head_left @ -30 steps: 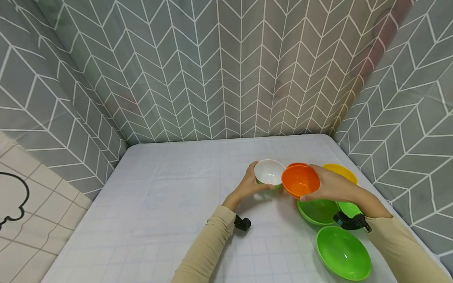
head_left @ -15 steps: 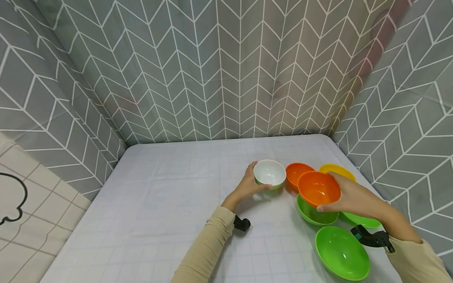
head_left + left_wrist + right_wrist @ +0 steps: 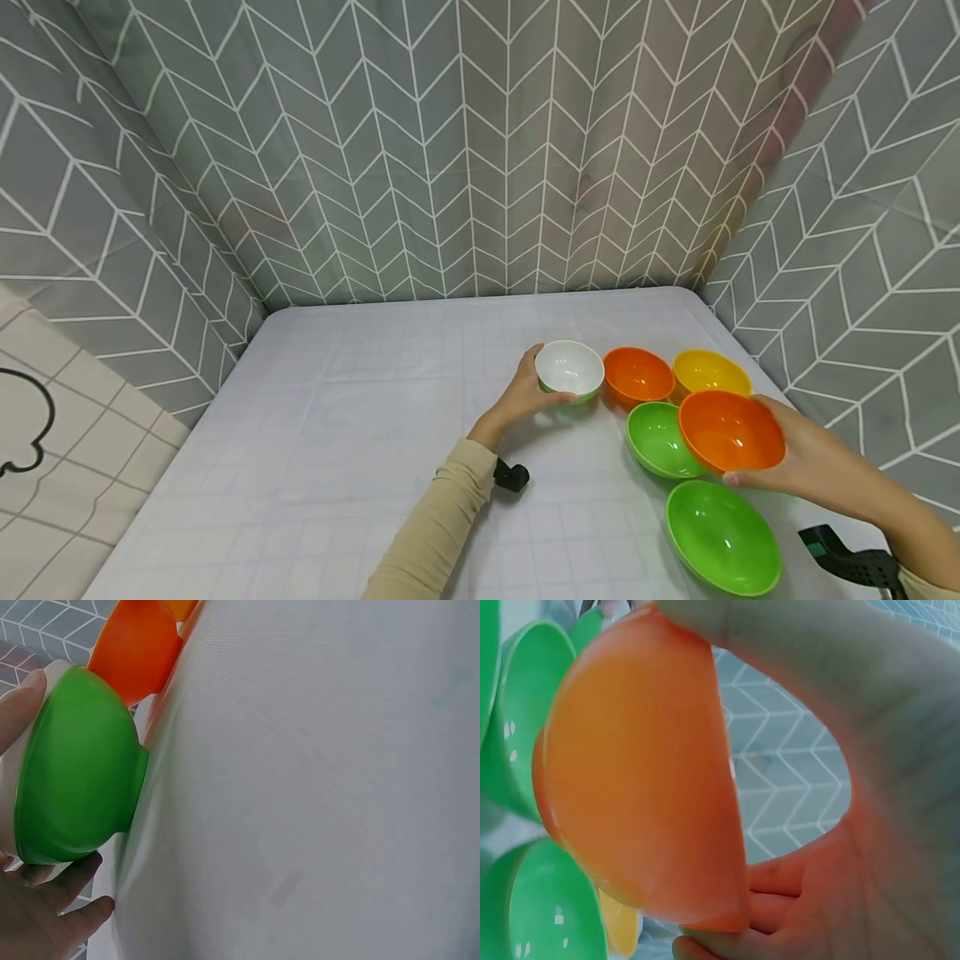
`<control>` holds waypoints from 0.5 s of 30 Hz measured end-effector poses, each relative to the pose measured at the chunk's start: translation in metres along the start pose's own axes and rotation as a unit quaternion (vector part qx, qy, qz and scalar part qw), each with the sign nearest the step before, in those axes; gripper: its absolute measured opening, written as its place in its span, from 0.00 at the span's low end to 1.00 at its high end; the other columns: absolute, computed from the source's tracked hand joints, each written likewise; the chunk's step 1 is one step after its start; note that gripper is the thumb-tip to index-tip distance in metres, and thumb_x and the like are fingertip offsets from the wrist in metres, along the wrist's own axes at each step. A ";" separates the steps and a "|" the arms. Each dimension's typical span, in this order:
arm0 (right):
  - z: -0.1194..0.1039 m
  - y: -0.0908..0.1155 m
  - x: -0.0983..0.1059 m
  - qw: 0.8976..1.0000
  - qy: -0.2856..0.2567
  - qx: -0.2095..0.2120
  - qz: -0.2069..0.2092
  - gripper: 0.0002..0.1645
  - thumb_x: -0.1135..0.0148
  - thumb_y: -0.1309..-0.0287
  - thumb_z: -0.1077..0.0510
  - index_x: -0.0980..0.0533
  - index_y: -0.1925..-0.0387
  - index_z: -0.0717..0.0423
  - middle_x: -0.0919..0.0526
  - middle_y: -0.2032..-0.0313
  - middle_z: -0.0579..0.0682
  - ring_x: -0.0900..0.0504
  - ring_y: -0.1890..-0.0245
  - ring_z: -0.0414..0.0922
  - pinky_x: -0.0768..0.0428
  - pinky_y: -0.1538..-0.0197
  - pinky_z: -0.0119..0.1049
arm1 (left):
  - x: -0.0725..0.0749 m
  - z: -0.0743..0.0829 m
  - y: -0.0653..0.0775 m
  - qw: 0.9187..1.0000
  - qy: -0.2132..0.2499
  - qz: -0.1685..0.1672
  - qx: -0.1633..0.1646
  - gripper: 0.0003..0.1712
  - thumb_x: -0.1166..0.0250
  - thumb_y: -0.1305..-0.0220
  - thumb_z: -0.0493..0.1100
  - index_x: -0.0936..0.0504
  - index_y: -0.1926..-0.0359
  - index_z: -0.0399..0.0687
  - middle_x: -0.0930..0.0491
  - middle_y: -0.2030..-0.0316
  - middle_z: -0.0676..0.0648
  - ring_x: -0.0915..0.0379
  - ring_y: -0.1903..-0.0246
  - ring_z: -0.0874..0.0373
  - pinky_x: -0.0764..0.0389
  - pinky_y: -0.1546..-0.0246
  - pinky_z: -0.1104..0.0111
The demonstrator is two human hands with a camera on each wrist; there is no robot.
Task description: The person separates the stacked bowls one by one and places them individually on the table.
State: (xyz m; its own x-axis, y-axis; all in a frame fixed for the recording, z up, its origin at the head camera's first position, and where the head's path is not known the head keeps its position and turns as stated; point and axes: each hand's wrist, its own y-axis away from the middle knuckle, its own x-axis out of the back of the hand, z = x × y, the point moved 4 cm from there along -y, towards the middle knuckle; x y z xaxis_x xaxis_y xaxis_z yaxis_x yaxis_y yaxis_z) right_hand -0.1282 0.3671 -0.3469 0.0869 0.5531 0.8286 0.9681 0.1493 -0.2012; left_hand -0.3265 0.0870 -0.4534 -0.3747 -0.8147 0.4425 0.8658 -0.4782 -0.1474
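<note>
My left hand (image 3: 522, 390) holds a small bowl (image 3: 568, 367), white inside and green outside, with thumb and fingers spread around its sides. In the left wrist view the bowl's green outside (image 3: 82, 772) faces the camera, its foot right at the white tablecloth. My right hand (image 3: 802, 454) grips an orange bowl (image 3: 731, 432) by the rim, tilted toward me above the other bowls. The right wrist view shows the orange bowl's curved outside (image 3: 637, 772), thumb on one side of the rim and fingers on the other. Another orange bowl (image 3: 637, 377) stands beside the white-lined one.
A yellow bowl (image 3: 711, 372) stands at the back right, partly covered by the held orange bowl. A green bowl (image 3: 663, 440) sits in front of the standing orange one, with a larger green bowl (image 3: 723, 537) nearer me. A patterned grey curtain (image 3: 465, 150) encloses the table.
My right hand has carried the orange bowl to the right and toward me, uncovering the standing orange bowl. My left hand has stayed on the white-lined bowl.
</note>
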 end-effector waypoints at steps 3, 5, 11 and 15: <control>0.005 0.010 0.001 1.000 -0.002 -0.010 -0.001 0.46 0.19 0.62 0.53 0.34 0.43 0.64 0.21 0.57 0.51 0.22 0.65 0.37 0.22 0.68 0.34 | 0.001 0.000 0.000 1.000 0.002 0.001 0.000 0.62 0.24 0.50 0.49 0.55 0.26 0.40 0.44 0.32 0.36 0.39 0.37 0.46 0.35 0.38 0.55; 0.008 0.017 0.002 1.000 -0.004 -0.019 -0.001 0.46 0.20 0.62 0.53 0.34 0.43 0.64 0.22 0.57 0.51 0.22 0.66 0.37 0.22 0.69 0.34 | 0.001 0.000 0.000 1.000 0.003 0.001 0.001 0.62 0.24 0.50 0.49 0.56 0.26 0.40 0.44 0.32 0.36 0.39 0.37 0.46 0.35 0.38 0.55; 0.017 0.031 0.002 0.998 0.000 -0.060 -0.006 0.50 0.20 0.60 0.52 0.38 0.41 0.68 0.22 0.55 0.58 0.23 0.67 0.35 0.21 0.70 0.33 | 0.000 0.000 -0.001 1.000 0.002 -0.001 0.005 0.62 0.24 0.50 0.50 0.56 0.26 0.40 0.44 0.32 0.36 0.39 0.37 0.46 0.35 0.38 0.55; 0.023 0.041 0.003 0.996 0.016 -0.082 -0.002 0.53 0.20 0.59 0.52 0.40 0.40 0.72 0.23 0.54 0.62 0.25 0.67 0.31 0.21 0.72 0.32 | 0.000 0.000 -0.001 1.000 0.000 -0.001 0.005 0.62 0.24 0.50 0.50 0.56 0.26 0.40 0.44 0.32 0.36 0.39 0.37 0.46 0.35 0.38 0.54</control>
State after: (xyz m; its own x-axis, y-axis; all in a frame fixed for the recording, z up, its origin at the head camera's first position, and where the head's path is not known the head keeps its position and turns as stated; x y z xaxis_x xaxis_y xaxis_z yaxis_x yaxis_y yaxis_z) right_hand -0.0936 0.3939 -0.3651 0.0875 0.5252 0.8465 0.9937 0.0144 -0.1116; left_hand -0.3274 0.0877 -0.4538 -0.3770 -0.8137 0.4425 0.8682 -0.4769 -0.1373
